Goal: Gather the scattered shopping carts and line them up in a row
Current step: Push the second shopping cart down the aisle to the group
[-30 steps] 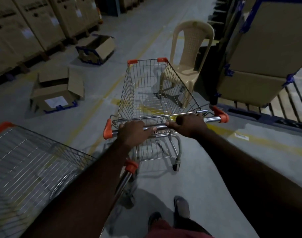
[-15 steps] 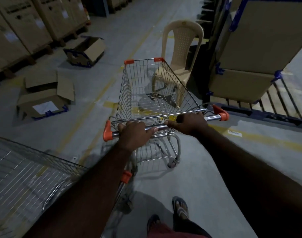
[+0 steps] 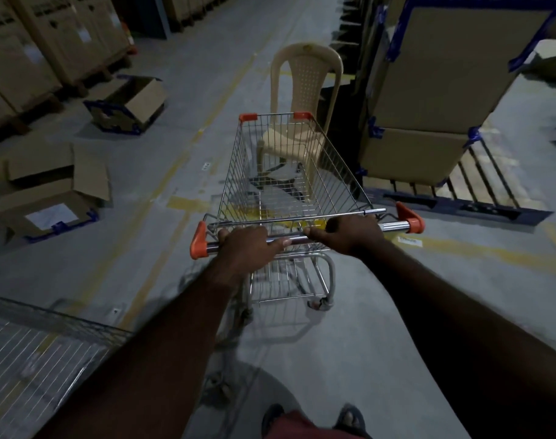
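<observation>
Warehouse floor (image 3: 381, 327): left grip (image 3: 246, 248), right grip (image 3: 349, 234) clasp cart handle (image 3: 393, 228).

A wire shopping cart (image 3: 289, 172) with orange corner caps and a chrome handle stands upright, nose pointing away; a second cart (image 3: 42, 353), blurred and cropped, seems close at its rear left

Beige plastic chair (image 3: 306, 77) upright, top centre. Just right of it: stacked cartons (image 3: 444, 74) with blue strapping on a slatted pallet (image 3: 479, 182). Upper left: row of tall cartons (image 3: 58, 42). Two opened boxes on the floor: strapped box (image 3: 129, 103) upper left, labelled box (image 3: 45, 198) mid-left, well apart. Yellow markings (image 3: 188, 203) on the grey concrete floor.
</observation>
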